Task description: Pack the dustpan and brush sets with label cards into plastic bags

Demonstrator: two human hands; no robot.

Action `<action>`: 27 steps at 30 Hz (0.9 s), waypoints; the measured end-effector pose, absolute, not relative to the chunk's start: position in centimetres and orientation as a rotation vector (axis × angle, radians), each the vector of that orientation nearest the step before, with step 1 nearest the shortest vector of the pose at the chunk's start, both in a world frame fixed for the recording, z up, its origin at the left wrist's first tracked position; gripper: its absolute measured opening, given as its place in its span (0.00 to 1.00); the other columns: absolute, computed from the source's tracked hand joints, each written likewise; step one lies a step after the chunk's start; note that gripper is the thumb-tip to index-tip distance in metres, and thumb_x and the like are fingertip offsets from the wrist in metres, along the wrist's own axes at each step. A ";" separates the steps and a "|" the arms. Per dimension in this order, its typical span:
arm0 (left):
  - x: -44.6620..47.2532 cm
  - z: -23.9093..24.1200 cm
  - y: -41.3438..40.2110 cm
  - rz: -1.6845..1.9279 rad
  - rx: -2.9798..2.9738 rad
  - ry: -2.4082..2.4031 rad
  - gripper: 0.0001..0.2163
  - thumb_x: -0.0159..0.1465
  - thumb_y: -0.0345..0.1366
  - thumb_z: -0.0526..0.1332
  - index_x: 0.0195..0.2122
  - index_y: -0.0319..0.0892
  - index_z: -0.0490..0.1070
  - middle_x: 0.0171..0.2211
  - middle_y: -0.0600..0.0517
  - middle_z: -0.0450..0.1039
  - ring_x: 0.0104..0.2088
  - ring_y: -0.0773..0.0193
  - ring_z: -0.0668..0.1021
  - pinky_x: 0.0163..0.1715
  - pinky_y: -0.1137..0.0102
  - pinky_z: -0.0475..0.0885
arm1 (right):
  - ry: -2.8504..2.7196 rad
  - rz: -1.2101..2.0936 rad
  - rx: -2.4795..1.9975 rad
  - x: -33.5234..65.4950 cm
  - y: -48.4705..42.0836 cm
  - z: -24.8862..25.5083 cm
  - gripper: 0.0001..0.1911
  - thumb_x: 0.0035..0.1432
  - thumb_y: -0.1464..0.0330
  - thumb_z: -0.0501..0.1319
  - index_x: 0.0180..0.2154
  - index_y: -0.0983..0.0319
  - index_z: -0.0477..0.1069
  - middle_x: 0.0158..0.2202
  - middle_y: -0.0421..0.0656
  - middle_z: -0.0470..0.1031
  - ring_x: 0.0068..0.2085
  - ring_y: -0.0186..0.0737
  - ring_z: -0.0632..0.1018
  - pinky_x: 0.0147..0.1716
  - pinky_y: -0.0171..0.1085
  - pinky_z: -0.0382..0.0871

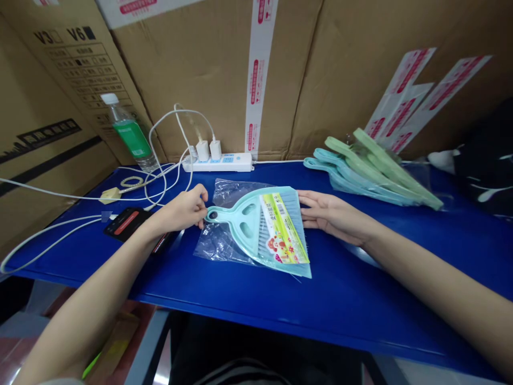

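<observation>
A light-blue dustpan with its brush (244,222) lies on the blue table, a yellow-green printed card (282,227) across its bristles. Clear plastic wrap (218,246) spreads around the handle side. My left hand (186,207) is closed, its fingertips pinched at the tip of the handle; whether they also grip the wrap I cannot tell. On the other side, my right hand (332,216) has its fingers stretched out, the tips touching the wide bristle edge. Farther right lie more wrapped dustpan sets, light blue (352,179) and pale green (390,166).
A white power strip (224,162) with plugged chargers stands at the back, its white cables looping leftward. Left of my hands are a black phone (128,223), a bottle with a green label (134,136) and a beaded ring (131,182). Cardboard boxes (204,69) wall the back.
</observation>
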State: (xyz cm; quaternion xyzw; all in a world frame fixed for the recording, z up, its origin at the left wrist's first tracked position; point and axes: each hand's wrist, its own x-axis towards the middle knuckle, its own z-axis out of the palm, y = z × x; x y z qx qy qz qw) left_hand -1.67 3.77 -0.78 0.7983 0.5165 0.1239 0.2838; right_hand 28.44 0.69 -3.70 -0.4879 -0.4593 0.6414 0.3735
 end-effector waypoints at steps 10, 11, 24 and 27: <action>-1.8 -0.8 4.0 0.320 2.162 1.421 0.08 0.53 0.30 0.51 0.33 0.46 0.52 0.17 0.61 0.70 0.20 0.68 0.75 0.26 0.74 0.66 | -1.172 1.540 -1.343 28.3 0.6 -3.7 0.24 0.49 0.76 0.63 0.49 0.59 0.67 0.65 0.48 0.62 0.48 0.42 0.79 0.48 0.40 0.78; -1.9 -0.7 4.0 0.322 2.163 1.427 0.08 0.53 0.30 0.51 0.33 0.46 0.52 0.17 0.61 0.70 0.20 0.68 0.75 0.25 0.74 0.66 | -1.173 1.530 -1.344 28.3 0.6 -3.7 0.24 0.49 0.76 0.63 0.49 0.59 0.67 0.65 0.48 0.63 0.48 0.42 0.79 0.48 0.41 0.78; -1.8 0.4 3.8 0.257 2.186 1.628 0.08 0.54 0.29 0.51 0.32 0.47 0.53 0.17 0.60 0.70 0.21 0.65 0.75 0.24 0.72 0.65 | -1.752 1.033 -1.474 29.6 0.7 -4.4 0.27 0.51 0.72 0.60 0.55 0.61 0.67 0.54 0.53 0.69 0.30 0.38 0.79 0.34 0.44 0.79; -1.7 0.6 3.6 0.258 2.196 1.637 0.08 0.54 0.28 0.51 0.32 0.47 0.53 0.16 0.61 0.70 0.21 0.65 0.75 0.24 0.72 0.66 | -2.070 0.464 -1.411 29.7 0.4 -4.3 0.18 0.56 0.70 0.56 0.47 0.61 0.75 0.47 0.53 0.71 0.34 0.43 0.77 0.38 0.50 0.76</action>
